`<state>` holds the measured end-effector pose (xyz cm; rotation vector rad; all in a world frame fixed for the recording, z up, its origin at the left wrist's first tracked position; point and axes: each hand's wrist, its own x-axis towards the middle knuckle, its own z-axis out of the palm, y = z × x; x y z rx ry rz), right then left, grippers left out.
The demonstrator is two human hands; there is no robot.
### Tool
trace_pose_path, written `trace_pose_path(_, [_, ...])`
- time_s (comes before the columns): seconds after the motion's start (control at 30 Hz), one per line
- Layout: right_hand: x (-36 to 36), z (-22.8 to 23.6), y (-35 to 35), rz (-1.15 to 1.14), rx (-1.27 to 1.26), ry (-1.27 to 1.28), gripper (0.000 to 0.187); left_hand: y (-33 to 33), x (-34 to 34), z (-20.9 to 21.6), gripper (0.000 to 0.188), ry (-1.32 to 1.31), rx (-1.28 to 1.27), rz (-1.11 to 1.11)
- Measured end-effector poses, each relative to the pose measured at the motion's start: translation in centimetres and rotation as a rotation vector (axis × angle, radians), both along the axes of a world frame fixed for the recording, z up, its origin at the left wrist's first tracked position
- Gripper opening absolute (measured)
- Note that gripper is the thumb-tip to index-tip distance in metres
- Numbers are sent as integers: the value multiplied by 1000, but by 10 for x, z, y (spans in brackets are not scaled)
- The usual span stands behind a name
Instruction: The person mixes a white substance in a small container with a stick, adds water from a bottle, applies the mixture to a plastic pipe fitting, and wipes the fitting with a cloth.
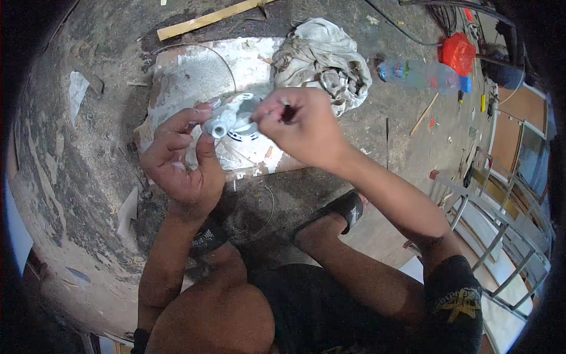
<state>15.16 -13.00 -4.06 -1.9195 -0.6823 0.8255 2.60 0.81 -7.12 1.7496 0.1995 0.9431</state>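
Observation:
Between its thumb and fingers my left hand [187,147] grips a white hollow fitting [219,129], its round opening turned toward me. White smears mark the fingertips. Just right of the fitting is a round white bowl [240,138] with blue marks on its rim. My right hand [300,124] is closed in a pinch over the bowl's right side. What its fingers hold is hidden. Under the bowl lies a board [194,76] stained with white.
A crumpled whitish cloth [321,56] lies at the board's far right corner. Beyond it are a clear plastic bottle [421,76] on its side and a red bag [458,54]. A wooden strip [206,20] lies at the back; a metal ladder-like frame [501,236] stands right.

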Motion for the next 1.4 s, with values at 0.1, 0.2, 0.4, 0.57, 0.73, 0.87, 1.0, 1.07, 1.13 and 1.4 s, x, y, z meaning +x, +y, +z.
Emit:
trace_pose_path(0.1, [5, 21, -10, -101, 59, 47, 7, 9, -7, 1, 30, 102, 30, -70])
trace_pose_path(0.2, [8, 36, -22, -162, 90, 80, 9, 7, -6, -5, 32, 65, -7, -22])
trace_pose_path(0.4, [15, 68, -26, -218, 213, -28, 2, 6, -3, -10, 31, 74, -20, -40])
trace_pose_path(0.57, [17, 86, -23, -237, 242, -82, 4, 3, -1, -2, 30, 119, -13, -60])
trace_pose_path(0.73, [15, 104, -22, -125, 128, -94, 4, 1, -4, -3, 28, 158, -27, -71])
trace_pose_path(0.87, [15, 103, -21, -95, 176, -109, 6, -2, -5, 1, 30, 202, -16, -102])
trace_pose_path(1.0, [11, 105, -19, -91, 186, -97, 6, -2, -4, -6, 32, 208, -43, -122])
trace_pose_path(1.07, [12, 103, -19, -91, 199, -99, 6, -2, -5, -1, 32, 236, -27, -116])
trace_pose_path(1.13, [12, 104, -19, -92, 212, -102, 7, -3, -4, 1, 32, 262, -11, -112])
trace_pose_path(1.4, [11, 103, -20, -95, 193, -83, 6, -7, -3, 0, 31, 215, 2, -96])
